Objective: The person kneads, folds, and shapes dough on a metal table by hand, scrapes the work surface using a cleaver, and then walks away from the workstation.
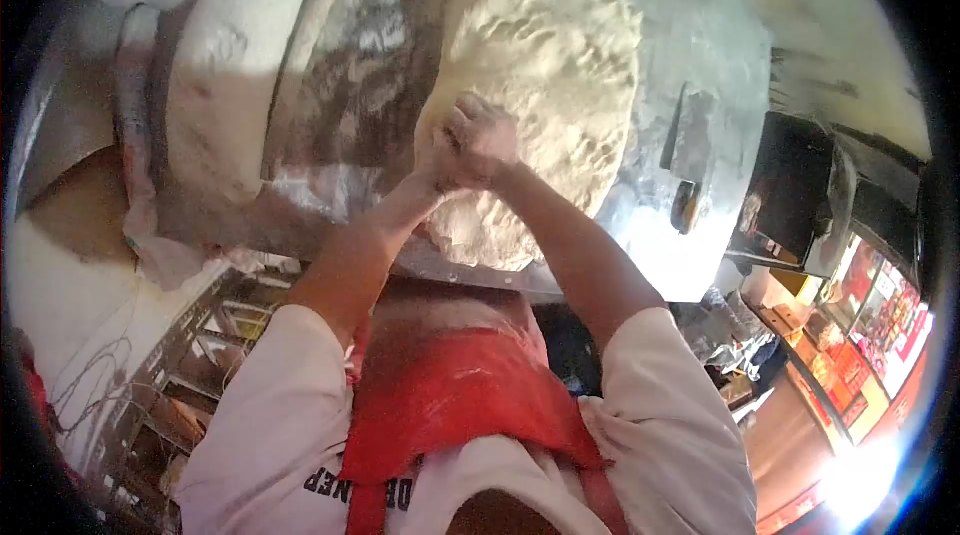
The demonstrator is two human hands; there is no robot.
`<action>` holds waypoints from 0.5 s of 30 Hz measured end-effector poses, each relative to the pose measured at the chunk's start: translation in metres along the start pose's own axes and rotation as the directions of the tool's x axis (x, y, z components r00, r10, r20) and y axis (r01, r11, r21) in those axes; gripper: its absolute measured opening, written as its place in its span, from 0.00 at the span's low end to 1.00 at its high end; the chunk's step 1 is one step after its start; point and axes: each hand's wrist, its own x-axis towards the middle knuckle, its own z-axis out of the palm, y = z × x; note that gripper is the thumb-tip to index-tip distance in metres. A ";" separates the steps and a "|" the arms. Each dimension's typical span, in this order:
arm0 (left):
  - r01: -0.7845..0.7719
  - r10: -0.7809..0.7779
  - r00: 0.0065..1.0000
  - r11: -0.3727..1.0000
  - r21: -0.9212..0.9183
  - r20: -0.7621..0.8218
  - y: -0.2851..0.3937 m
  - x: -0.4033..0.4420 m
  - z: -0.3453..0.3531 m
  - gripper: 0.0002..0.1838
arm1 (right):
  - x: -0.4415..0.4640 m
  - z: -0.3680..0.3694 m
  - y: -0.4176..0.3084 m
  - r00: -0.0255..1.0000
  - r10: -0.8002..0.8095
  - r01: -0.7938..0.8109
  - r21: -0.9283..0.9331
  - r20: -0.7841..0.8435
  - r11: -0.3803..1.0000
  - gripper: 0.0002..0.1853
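A large flattened slab of dough (560,65), dimpled all over its top, lies on the metal worktable before me. My right hand (487,143) is closed like a fist and presses on the slab's near left part. Against it, slightly lower and to the left, my left hand (443,167) also looks closed, its fingers partly hidden by the right one. Both hands touch each other and the dough, and I see nothing held in them. The near end of the slab reaches close to the table's front edge.
On the left, a long smooth loaf of dough (235,65) rests between rolled cloth edges (140,115). A dough scraper (692,133) and a small dark-handled tool (686,207) lie on the metal worktable (655,265) to the right. Beyond stands a black box-like object (795,185).
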 end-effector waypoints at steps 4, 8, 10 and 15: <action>0.005 0.126 0.983 0.704 -0.710 0.131 0.010 0.023 -0.011 0.29 | 0.012 -0.032 -0.007 0.832 0.449 -0.490 0.052 0.325 0.870 0.08; 0.018 0.027 0.958 0.987 -0.157 0.285 0.110 0.062 -0.068 0.23 | 0.010 -0.074 0.034 0.905 0.426 -0.426 0.044 -0.006 0.904 0.07; -0.119 0.146 0.982 0.972 -0.204 0.119 0.092 0.070 -0.037 0.20 | -0.004 -0.063 0.060 0.954 0.287 -0.288 0.008 -0.084 0.958 0.07; -0.121 0.145 0.988 0.941 -0.317 0.055 0.047 0.088 0.006 0.17 | 0.002 -0.056 0.072 0.978 0.150 -0.168 -0.122 -0.146 0.978 0.08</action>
